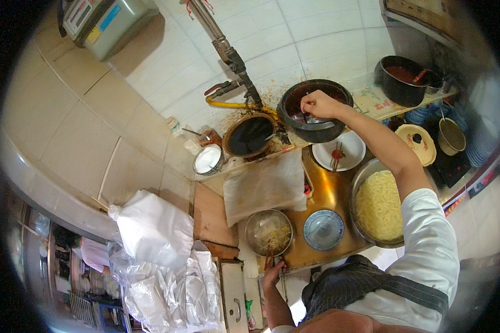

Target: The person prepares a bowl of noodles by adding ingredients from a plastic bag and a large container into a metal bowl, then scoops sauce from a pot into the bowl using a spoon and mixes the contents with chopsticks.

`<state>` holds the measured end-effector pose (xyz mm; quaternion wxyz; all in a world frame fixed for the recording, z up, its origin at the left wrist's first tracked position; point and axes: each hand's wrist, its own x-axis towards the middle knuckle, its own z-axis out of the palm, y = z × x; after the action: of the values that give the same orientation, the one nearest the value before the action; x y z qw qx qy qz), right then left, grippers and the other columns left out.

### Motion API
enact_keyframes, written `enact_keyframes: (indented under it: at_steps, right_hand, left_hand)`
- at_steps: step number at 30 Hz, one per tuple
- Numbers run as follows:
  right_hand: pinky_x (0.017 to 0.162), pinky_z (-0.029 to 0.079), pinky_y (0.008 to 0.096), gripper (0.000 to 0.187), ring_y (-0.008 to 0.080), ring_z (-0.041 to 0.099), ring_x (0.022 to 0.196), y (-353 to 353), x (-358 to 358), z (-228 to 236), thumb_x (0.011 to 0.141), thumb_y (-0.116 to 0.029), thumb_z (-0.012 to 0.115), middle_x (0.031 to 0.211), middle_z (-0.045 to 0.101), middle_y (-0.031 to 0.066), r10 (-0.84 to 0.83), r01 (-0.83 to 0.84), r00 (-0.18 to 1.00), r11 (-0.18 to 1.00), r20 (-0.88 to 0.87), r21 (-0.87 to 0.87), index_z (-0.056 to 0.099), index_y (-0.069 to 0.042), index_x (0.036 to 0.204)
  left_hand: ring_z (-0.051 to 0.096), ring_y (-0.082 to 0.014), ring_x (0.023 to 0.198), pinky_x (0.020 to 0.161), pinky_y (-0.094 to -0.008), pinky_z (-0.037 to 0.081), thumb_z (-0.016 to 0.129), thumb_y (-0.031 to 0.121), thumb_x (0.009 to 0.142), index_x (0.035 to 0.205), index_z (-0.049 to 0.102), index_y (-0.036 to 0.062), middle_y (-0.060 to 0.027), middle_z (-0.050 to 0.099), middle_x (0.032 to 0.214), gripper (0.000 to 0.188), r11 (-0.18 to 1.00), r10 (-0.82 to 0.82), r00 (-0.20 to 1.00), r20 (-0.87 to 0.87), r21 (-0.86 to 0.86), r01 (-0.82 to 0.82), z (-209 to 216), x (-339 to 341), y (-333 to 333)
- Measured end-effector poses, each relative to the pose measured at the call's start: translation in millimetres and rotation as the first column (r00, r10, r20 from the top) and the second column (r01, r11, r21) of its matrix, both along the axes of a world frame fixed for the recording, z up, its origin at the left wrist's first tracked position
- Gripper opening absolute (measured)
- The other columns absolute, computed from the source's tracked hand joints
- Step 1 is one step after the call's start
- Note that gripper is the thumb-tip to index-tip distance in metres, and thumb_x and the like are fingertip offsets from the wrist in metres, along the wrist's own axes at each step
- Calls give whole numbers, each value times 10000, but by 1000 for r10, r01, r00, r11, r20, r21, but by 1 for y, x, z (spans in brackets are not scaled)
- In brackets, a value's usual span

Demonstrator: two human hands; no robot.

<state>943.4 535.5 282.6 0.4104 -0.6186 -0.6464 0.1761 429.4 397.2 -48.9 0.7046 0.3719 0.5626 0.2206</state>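
My right hand [316, 102] reaches far across the counter into a black pot [311, 125] and is closed on a small spoon handle inside it. My left hand [273, 273] is at the counter's near edge, gripping the near rim of a metal bowl [269, 232] that holds noodles and shredded vegetables. Between the two hands lie a white cloth [264, 186] and a blue-patterned dish [323, 229]. A wide metal basin of pale noodles [379, 206] sits under my right forearm.
A pot of dark sauce [250, 136] stands left of the black pot, with a white plate [339, 151] holding chopsticks to the right. A black pot of red sauce [401, 77] is on a shelf beyond. Plastic bags [166, 266] pile up at the left.
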Motion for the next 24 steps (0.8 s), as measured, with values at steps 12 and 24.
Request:
enact_keyframes:
  at_steps: [12, 24]
  right_hand:
    - [410, 487, 303, 163, 161, 564, 454, -32, 67, 49, 757, -117, 511, 603, 608, 109, -177, 124, 977, 922, -116, -368, 616, 3, 721]
    - [765, 499, 427, 235, 364, 622, 808, 53, 32, 0, 777, -227, 529, 823, 648, 200, -550, 538, 816, 835, 175, 115, 682, -51, 805]
  left_hand:
    - [567, -188, 762, 613, -327, 465, 623, -4, 793, 1418, 169, 6, -78, 555, 1098, 772, 996, 61, 988, 142, -79, -50, -34, -14, 5]
    - [559, -194, 704, 578, -319, 458, 615, 4, 791, 1176, 473, 19, -84, 566, 936, 410, 993, 118, 987, 105, 7, -120, 19, 5, -8]
